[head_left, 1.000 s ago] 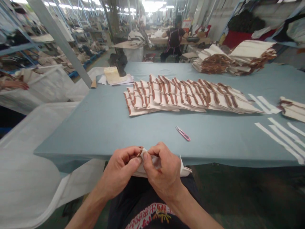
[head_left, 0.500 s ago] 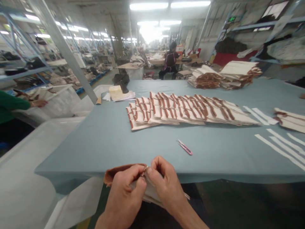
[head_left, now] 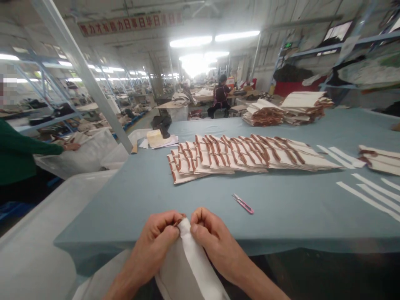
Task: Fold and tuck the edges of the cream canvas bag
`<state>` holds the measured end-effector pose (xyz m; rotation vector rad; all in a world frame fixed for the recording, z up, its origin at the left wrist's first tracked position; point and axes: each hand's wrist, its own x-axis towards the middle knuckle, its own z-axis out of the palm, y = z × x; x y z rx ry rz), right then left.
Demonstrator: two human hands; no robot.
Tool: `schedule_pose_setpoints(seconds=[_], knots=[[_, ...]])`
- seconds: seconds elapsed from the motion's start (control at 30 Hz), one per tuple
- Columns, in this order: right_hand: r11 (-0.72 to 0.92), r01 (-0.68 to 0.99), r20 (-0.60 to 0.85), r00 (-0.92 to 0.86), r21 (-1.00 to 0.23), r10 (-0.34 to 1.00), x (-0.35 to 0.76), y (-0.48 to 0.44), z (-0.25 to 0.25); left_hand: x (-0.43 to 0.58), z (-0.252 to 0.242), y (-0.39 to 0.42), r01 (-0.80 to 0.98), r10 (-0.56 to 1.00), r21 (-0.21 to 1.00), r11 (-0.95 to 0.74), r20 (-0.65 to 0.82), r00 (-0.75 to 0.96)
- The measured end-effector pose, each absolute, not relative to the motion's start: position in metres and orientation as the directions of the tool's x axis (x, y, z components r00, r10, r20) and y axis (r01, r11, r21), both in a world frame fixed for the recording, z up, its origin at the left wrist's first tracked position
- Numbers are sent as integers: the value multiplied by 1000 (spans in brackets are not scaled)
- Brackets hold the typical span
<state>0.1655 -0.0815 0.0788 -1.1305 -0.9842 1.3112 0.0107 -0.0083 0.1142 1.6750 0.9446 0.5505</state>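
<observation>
Currently the left hand (head_left: 156, 237) and right hand (head_left: 214, 237) are both pinched on the top of the pale cloth (head_left: 175, 271) — its length trails down before the table (head_left: 125, 212). Pink scissors (head_left: 244, 205) lie beyond.

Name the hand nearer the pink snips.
Right. The right hand is on the near side of the pink snips, to their left; the left hand is farther left.

Red characters on a banner (head_left: 131, 24), far left, read "力才有能力日事日毕日清日," with the end characters blurred; a green sign (head_left: 288, 45), far right, and a far red placard (head_left: 230, 81) are illegible.
</observation>
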Motion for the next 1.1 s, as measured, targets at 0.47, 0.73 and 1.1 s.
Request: schedule_pose_setpoints(seconds=[0.47,0.73,1.1], knots=[[-114,277,-77,143,-954,987,187,-90,105,14,118,3,260,736,956,-134,-79,672],[-144,356,-101,136,-923,986,183,-81,99,20,119,6,234,709,961,-149,-61,703],[-166,210,-176,-28,-963,984,200,-81,71,22,104,16,384,829,849,-363,106,549]])
